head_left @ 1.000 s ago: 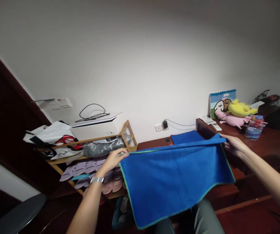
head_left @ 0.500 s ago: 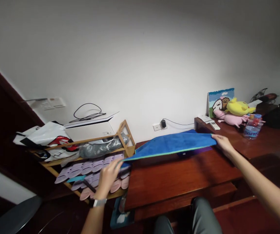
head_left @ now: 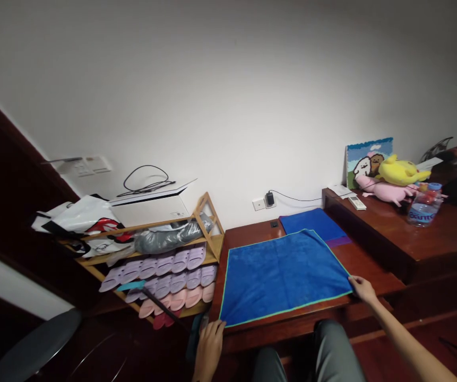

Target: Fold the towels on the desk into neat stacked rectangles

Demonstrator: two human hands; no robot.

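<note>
A blue towel (head_left: 284, 276) with a bright green edge lies spread nearly flat over the reddish-brown wooden desk (head_left: 375, 265). My left hand (head_left: 211, 339) pinches its near left corner, at the desk's front left. At the near right corner, my right hand (head_left: 362, 289) grips the cloth between thumb and fingers. Slight wrinkles run across the towel near its right side. Behind it, partly overlapped, a folded blue cloth (head_left: 311, 223) rests against the back of the desk, with a purple cloth (head_left: 339, 241) showing at its edge.
On the left stands a wooden rack (head_left: 212, 239) with lilac slippers (head_left: 164, 265) and pink slippers (head_left: 178, 300). A higher tabletop (head_left: 403, 233) at right bears plush toys (head_left: 389, 191), a plastic bottle (head_left: 423, 207) and a remote (head_left: 356, 202). A plugged charger (head_left: 269, 198) sits on the wall.
The towel, held up and stretched in the air before, has come down onto the desk. Both hands have lowered toward me with its corners, uncovering more of the folded cloth behind.
</note>
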